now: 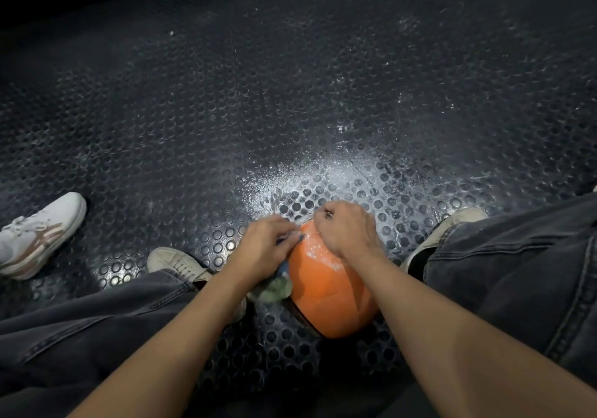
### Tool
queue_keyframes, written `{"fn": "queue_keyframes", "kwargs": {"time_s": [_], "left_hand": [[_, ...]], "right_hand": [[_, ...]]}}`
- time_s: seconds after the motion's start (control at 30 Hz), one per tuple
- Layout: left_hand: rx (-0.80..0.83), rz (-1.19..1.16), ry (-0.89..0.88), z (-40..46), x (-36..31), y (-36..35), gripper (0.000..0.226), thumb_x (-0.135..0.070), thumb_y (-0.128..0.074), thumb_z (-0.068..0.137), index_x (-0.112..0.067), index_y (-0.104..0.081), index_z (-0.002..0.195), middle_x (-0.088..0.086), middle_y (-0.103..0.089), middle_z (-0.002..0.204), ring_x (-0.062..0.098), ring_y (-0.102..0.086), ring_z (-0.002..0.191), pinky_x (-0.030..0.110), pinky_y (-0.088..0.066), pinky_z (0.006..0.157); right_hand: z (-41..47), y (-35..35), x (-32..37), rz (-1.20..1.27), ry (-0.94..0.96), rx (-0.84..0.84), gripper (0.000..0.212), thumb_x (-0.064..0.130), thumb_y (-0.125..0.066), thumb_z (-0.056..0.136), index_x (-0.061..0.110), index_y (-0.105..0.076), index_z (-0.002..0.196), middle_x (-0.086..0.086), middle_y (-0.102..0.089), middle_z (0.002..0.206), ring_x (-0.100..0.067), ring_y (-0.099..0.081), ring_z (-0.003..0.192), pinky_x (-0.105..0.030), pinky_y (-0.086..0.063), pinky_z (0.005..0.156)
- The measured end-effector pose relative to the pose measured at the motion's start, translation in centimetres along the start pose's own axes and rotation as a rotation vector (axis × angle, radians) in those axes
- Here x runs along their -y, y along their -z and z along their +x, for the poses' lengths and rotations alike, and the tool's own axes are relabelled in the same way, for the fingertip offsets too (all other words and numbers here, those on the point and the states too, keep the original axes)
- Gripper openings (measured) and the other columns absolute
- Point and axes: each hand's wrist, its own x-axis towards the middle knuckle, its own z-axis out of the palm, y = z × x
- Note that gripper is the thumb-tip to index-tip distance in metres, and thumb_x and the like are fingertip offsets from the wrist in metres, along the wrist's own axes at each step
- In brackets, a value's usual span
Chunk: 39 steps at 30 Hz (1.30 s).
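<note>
Left of the orange ball (329, 298), the left hand (263, 244) grips a blue-green cloth (276, 288); atop the ball the right hand (347, 231) sits curled, its pinch impossible to tell

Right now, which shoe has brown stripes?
The white shoe at far left; the plain beige left shoe and right shoe flank the orange object.

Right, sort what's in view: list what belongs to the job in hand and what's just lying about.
Job in hand:
orange ball, dusted white on top
cloth, against the ball's left side
left hand, holding the cloth
right hand, on the ball's top

Lying about:
white shoe, far left
white powder spread on the studded floor
</note>
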Motion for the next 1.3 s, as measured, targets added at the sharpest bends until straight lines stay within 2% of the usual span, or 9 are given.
{"fn": "queue_keyframes", "kwargs": {"time_s": [0.1, 0.2, 0.3, 0.47, 0.63, 0.83, 1.0, 1.17, 1.3], "left_hand": [[-0.075, 0.056, 0.07, 2.2, -1.3, -0.9, 0.019, -0.019, -0.06, 0.093, -0.007, -0.073, 0.092, 0.008, -0.067, 0.092, 0.021, -0.061, 0.082, 0.034, -0.049, 0.077], [-0.053, 0.064, -0.001, -0.2, -1.2, -0.3, 0.016, -0.02, -0.062, 0.092, -0.014, -0.075, 0.099, 0.0, -0.066, 0.094, 0.013, -0.06, 0.082, 0.02, -0.042, 0.074], [-0.047, 0.036, -0.114, -3.2, -1.7, -0.3, 0.015, -0.02, -0.063, 0.091, -0.016, -0.074, 0.102, -0.006, -0.063, 0.093, 0.01, -0.059, 0.08, 0.022, -0.046, 0.074], [-0.114, 0.13, 0.028, 1.3, -1.7, -0.5, 0.017, -0.02, -0.058, 0.094, -0.014, -0.074, 0.099, -0.007, -0.053, 0.088, 0.01, -0.049, 0.078, 0.027, -0.044, 0.077], [-0.025, 0.085, -0.193, -3.2, -2.2, -0.3, 0.018, -0.025, -0.059, 0.093, -0.017, -0.073, 0.102, -0.004, -0.062, 0.093, 0.014, -0.061, 0.076, 0.028, -0.051, 0.07], [-0.08, 0.172, -0.001, 2.2, -1.5, -0.7, 0.017, -0.02, -0.057, 0.094, -0.012, -0.072, 0.095, 0.001, -0.058, 0.091, 0.016, -0.053, 0.08, 0.038, -0.05, 0.079], [0.05, 0.057, -0.248, -3.3, -2.5, 0.1, 0.022, -0.029, -0.053, 0.092, -0.019, -0.072, 0.098, -0.005, -0.063, 0.092, 0.013, -0.061, 0.075, 0.024, -0.049, 0.069], [-0.098, 0.137, -0.071, 0.8, -2.1, -0.7, 0.016, -0.019, -0.057, 0.093, -0.013, -0.072, 0.094, 0.001, -0.059, 0.089, 0.018, -0.056, 0.076, 0.04, -0.051, 0.073], [-0.067, 0.121, -0.12, -0.9, -2.7, -1.0, 0.019, -0.023, -0.056, 0.095, -0.016, -0.071, 0.104, -0.002, -0.061, 0.098, 0.013, -0.058, 0.079, 0.031, -0.052, 0.073]], "right_hand": [[-0.5, 0.1, 0.4, -0.008, -0.013, -0.002, 0.028, 0.036, -0.044, 0.098, 0.024, -0.067, 0.089, 0.003, -0.064, 0.078, -0.019, -0.062, 0.078, -0.043, -0.05, 0.09], [-0.2, 0.1, 0.4, -0.021, -0.044, -0.025, 0.03, 0.037, -0.043, 0.099, 0.023, -0.066, 0.088, 0.003, -0.066, 0.079, -0.02, -0.063, 0.08, -0.043, -0.045, 0.094], [0.1, 0.1, 0.3, -0.016, -0.039, -0.011, 0.031, 0.034, -0.042, 0.099, 0.023, -0.059, 0.076, 0.002, -0.064, 0.076, -0.02, -0.061, 0.076, -0.044, -0.047, 0.092], [0.0, 0.1, 0.5, 0.01, -0.036, 0.001, 0.027, 0.036, -0.044, 0.098, 0.024, -0.065, 0.084, 0.004, -0.062, 0.075, -0.018, -0.059, 0.075, -0.046, -0.052, 0.087], [0.0, 0.3, 0.4, 0.04, -0.081, -0.03, 0.03, 0.037, -0.046, 0.097, 0.024, -0.059, 0.074, 0.004, -0.063, 0.075, -0.02, -0.061, 0.076, -0.047, -0.052, 0.088], [-0.7, 0.1, 1.1, -0.025, -0.028, -0.011, 0.026, 0.036, -0.044, 0.098, 0.025, -0.064, 0.084, 0.004, -0.063, 0.081, -0.018, -0.06, 0.081, -0.039, -0.047, 0.089], [0.0, 0.5, 0.8, -0.007, -0.063, -0.022, 0.028, 0.033, -0.045, 0.098, 0.025, -0.061, 0.076, 0.003, -0.062, 0.075, -0.019, -0.059, 0.075, -0.042, -0.046, 0.09], [-0.1, 0.4, 0.9, 0.022, -0.044, -0.006, 0.029, 0.034, -0.047, 0.096, 0.024, -0.061, 0.073, 0.006, -0.058, 0.068, -0.018, -0.055, 0.068, -0.046, -0.053, 0.084], [-0.1, 0.4, 0.7, 0.031, -0.101, -0.048, 0.032, 0.036, -0.046, 0.098, 0.022, -0.061, 0.074, 0.004, -0.06, 0.073, -0.021, -0.059, 0.076, -0.044, -0.049, 0.088]]}}
